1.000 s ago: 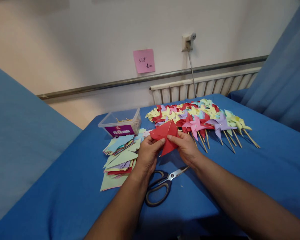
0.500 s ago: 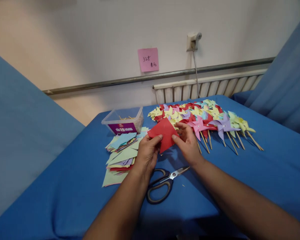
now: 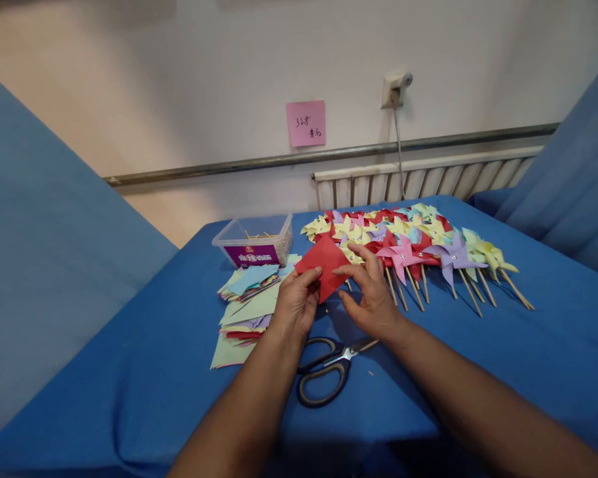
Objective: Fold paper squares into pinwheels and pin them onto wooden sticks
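My left hand (image 3: 294, 305) pinches the lower left edge of a red paper square (image 3: 323, 267), held just above the blue table (image 3: 528, 358). My right hand (image 3: 371, 292) is beside the paper's right edge, fingers spread, index finger touching the sheet. Black-handled scissors (image 3: 329, 368) lie shut on the table just below both hands. A loose stack of coloured paper sheets (image 3: 246, 302) lies left of my left hand.
Several finished paper pinwheels on wooden sticks (image 3: 413, 245) lie in a row behind and right of my hands. A clear plastic box with a purple label (image 3: 254, 240) stands at the back left. A pink note (image 3: 305, 123) and a radiator (image 3: 428, 179) are on the wall.
My right hand has let go of the red paper's right side and spread its fingers; the left still holds the sheet. The camera has shifted slightly left and down.
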Demonstrator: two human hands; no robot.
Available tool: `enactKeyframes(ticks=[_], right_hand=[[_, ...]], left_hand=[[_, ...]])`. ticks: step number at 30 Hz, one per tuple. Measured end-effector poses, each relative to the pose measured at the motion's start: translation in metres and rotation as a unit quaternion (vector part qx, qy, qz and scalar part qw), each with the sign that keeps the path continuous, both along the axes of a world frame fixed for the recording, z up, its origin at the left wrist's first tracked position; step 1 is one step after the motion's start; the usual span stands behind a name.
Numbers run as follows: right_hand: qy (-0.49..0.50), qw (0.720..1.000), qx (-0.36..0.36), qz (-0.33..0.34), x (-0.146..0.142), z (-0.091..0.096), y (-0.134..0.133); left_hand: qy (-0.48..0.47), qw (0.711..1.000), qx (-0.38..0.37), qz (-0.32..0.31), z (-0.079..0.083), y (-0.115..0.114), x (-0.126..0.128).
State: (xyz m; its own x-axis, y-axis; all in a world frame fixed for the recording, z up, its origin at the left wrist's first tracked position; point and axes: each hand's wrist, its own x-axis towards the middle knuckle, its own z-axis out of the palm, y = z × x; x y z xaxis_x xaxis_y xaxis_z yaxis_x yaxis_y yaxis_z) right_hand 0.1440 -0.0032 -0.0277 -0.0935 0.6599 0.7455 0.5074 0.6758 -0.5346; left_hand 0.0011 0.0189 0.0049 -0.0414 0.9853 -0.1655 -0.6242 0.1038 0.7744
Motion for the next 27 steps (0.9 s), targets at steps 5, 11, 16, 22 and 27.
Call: enactKeyframes(ticks=[5, 11, 16, 22, 27], right_hand=[[-0.069, 0.997, 0.026, 0.007, -0.004, -0.003, 0.000], [-0.026, 0.999, 0.037, 0.004, -0.005, -0.007, 0.005], [0.049, 0.999, -0.011, 0.005, -0.004, -0.001, 0.004], [0.088, 0.994, -0.055, -0.011, 0.000, -0.002, 0.008], [0.097, 0.992, -0.076, -0.008, 0.001, -0.003, 0.010]], left_hand=[[-0.003, 1.000, -0.004, -0.008, 0.000, -0.002, 0.001], [0.035, 0.999, -0.023, -0.022, -0.002, -0.004, 0.000], [0.067, 0.998, -0.009, -0.016, -0.004, -0.003, 0.001], [0.104, 0.994, -0.009, -0.019, -0.008, -0.002, 0.003], [0.111, 0.993, -0.009, -0.033, -0.009, -0.001, 0.003]])
